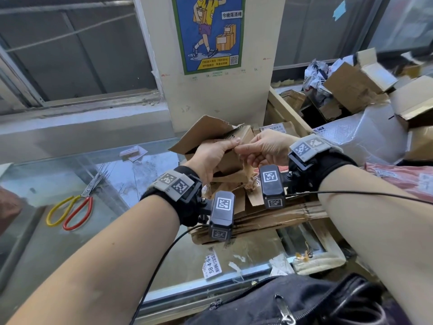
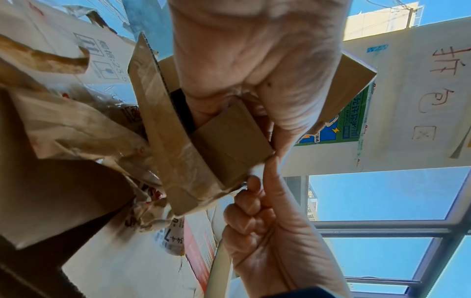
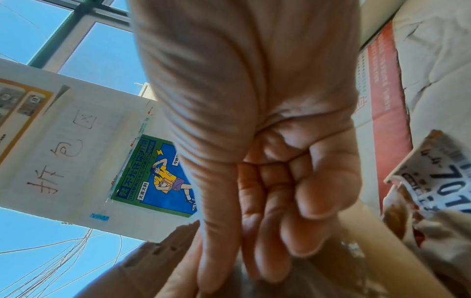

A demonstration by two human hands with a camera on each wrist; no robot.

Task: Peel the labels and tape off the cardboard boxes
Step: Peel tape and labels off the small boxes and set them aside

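The person holds a small torn cardboard box [image 1: 218, 139] up at chest height over the heap of flattened cardboard [image 1: 269, 216], presumably so the tape [image 2: 175, 161] comes away without bending down. The left hand [image 1: 214, 158] grips the box, thumb on top, bracing it. The right hand [image 1: 264, 150] has its fingers curled, pinching a whitish scrap at the box's corner, likely a tape end. Scissors [image 1: 75, 207] lie unused on the glass counter [image 1: 35, 242].

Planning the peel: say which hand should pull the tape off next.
Right. The right hand already pinches at the box's corner, probably on a tape end, though that is hard to see. The left hand grips the box, steadying it.
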